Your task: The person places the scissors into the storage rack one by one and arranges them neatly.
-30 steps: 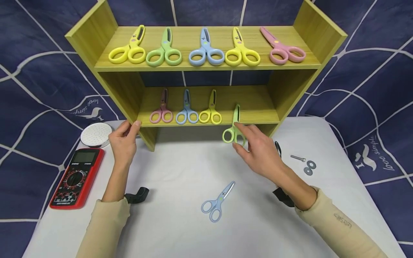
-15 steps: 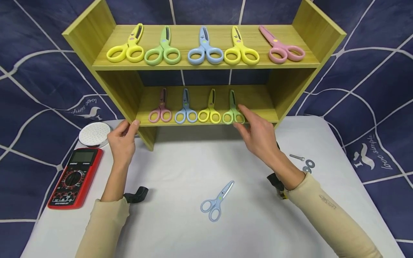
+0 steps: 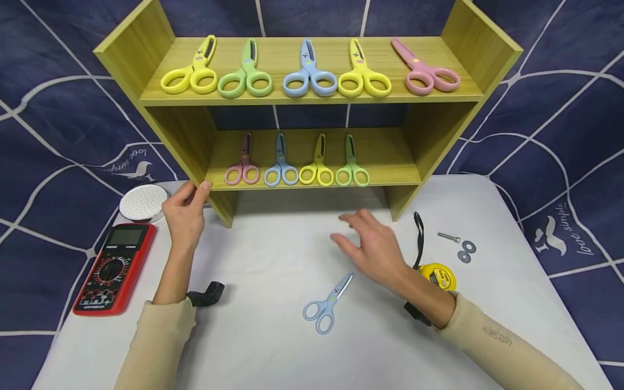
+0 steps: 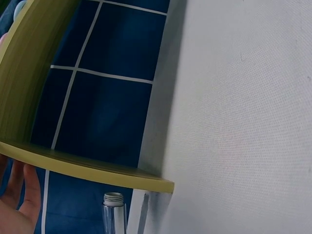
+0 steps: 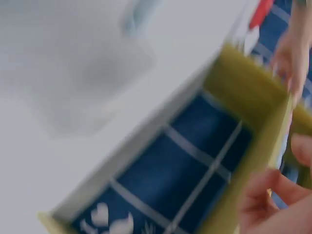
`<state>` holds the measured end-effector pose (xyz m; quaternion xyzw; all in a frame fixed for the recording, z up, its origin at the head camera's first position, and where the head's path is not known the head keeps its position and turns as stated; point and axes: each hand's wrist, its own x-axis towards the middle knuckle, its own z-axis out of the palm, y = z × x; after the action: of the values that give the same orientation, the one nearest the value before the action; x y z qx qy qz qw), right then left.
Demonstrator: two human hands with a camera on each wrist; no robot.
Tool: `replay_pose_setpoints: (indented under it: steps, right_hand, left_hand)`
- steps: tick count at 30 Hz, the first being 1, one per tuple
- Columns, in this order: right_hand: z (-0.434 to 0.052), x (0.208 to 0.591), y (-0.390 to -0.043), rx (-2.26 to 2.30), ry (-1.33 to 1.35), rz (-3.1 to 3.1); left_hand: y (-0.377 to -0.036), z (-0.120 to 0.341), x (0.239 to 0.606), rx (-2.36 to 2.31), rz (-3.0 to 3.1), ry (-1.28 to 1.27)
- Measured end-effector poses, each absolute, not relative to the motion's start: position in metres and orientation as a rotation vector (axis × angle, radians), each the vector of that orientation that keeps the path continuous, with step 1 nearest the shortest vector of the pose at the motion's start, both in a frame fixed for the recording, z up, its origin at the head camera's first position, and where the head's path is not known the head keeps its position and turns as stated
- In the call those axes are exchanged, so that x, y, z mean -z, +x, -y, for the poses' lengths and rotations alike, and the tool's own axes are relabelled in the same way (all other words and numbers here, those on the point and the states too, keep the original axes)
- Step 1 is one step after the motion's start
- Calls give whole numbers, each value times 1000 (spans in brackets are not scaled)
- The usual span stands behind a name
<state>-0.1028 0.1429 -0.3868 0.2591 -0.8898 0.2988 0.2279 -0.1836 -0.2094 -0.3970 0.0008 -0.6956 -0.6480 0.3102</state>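
Note:
My left hand (image 3: 186,216) grips the left side panel of the wooden shelf (image 3: 312,102), thumb at the front and fingers (image 4: 32,191) on the outer face. My right hand (image 3: 377,252) is over the table, holding nothing, thumb and fingers spread apart. Just in front of it, pale blue scissors (image 3: 327,304) lie on the white cloth. Green scissors (image 3: 352,165) rest at the right of the lower board, beside yellow scissors (image 3: 318,162), blue scissors (image 3: 281,162) and pink scissors (image 3: 245,162). Along the upper board lie several larger scissors, among them pink ones (image 3: 424,70).
On the left are a red multimeter (image 3: 115,270) and a round white perforated disc (image 3: 143,202). A yellow tape measure (image 3: 440,275) is partly behind my right forearm, near a bolt (image 3: 448,237) and two washers (image 3: 466,250). A clear threaded tube (image 4: 114,212) stands beside the shelf's outer side.
The green scissors went up onto the lower board, and my right hand let go and drew back down over the table. The left hand stays on the shelf. The tape measure has come into sight.

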Motion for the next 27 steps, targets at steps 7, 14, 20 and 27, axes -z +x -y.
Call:
replay_pose_setpoints:
  steps: [7, 14, 20, 27]
  right_hand:
    - [-123, 437, -40, -511, 998, 2879]
    - [-115, 451, -17, -248, 1060, 3012]
    - [-117, 450, -20, -289, 1093, 3037]
    - [-123, 447, -26, -605, 1106, 3170]
  left_hand:
    - [-184, 210, 399, 1710, 1836, 6]
    - [-177, 203, 387, 1741, 1835, 28]
    - [-175, 202, 384, 1776, 1805, 5]
    - [-185, 209, 399, 1735, 1822, 16]
